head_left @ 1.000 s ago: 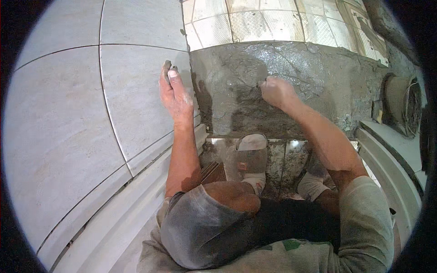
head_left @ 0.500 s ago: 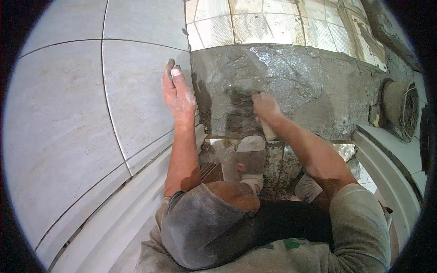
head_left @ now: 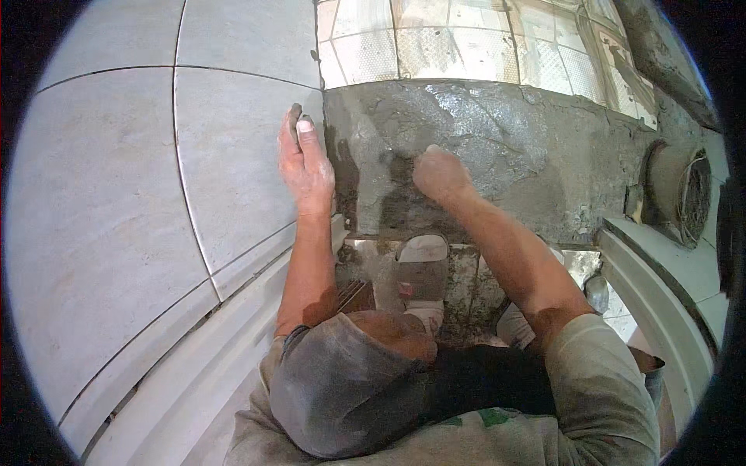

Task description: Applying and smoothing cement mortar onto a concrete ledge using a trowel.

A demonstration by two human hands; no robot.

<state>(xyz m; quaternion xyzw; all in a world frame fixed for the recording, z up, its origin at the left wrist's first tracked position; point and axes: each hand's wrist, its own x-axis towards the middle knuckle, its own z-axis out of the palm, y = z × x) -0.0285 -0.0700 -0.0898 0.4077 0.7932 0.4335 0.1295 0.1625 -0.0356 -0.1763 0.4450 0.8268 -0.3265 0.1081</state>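
My left hand [head_left: 307, 167] rests against the grey wall tile [head_left: 241, 132], fingers stretched upward and holding nothing. Dark, wet mortar coats its fingertips. Over the band of wet grey mortar [head_left: 497, 147], my right hand [head_left: 443, 177] is closed in a fist around a trowel. The trowel's blade shows only as a dark smear beside the fist, and its handle is hidden behind the hand. The mortar is shiny and rough at its upper middle, and smoother and darker to the left, near the wall.
Patterned light floor tiles [head_left: 458, 50] border the mortar's far edge. A round pipe opening [head_left: 691, 194] stands at the right. White frame profiles [head_left: 660, 295] run along both sides. My sandalled foot [head_left: 422, 268] is just below the mortar's near edge, beside a dirty strip of floor.
My right hand has moved slightly left and up over the mortar. The trowel's pale handle, seen below the fist before, is now hidden. My left hand stays on the wall.
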